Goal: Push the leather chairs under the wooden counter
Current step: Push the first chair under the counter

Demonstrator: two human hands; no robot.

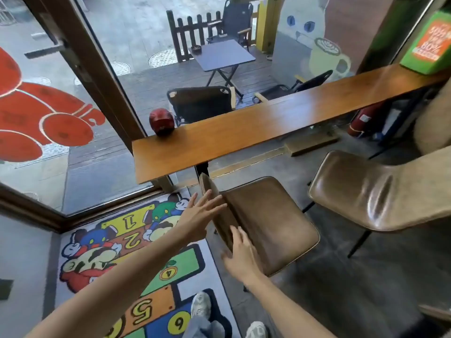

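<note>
Both hands are spread flat, gripping nothing. My left hand [199, 217] has its fingers fanned against the outer face of the backrest of the nearer brown leather chair with dark metal legs [266, 223]; my right hand [240, 254] lies palm-down at the backrest's lower edge, where it meets the seat. It is touching or just short of it; the blur makes that hard to tell.

This chair stands straight ahead of my palms, turned so its backrest faces me and its seat points away to the right of the hands. Its far corner sits just at the edge of the long polished wooden counter [244, 132], which runs beyond my fingertips; most of the seat is not yet under it. A second brown leather chair with a creased backrest [380, 191] stands to the right of my right hand, apart from the first and also out from the counter.

I'd judge the main risk is the angle: pushed from here, the chair would slide along the counter instead of under it, and could knock the second chair or catch the dark counter post just past my left fingertips. A push high on the backrest might tip it rather than slide it, and a leg near the colourful hopscotch rug [156, 272] below my left wrist could snag.

No open containers are in view; a round red object [162, 121] sits on the counter beyond my left hand, too unclear to name.
</note>
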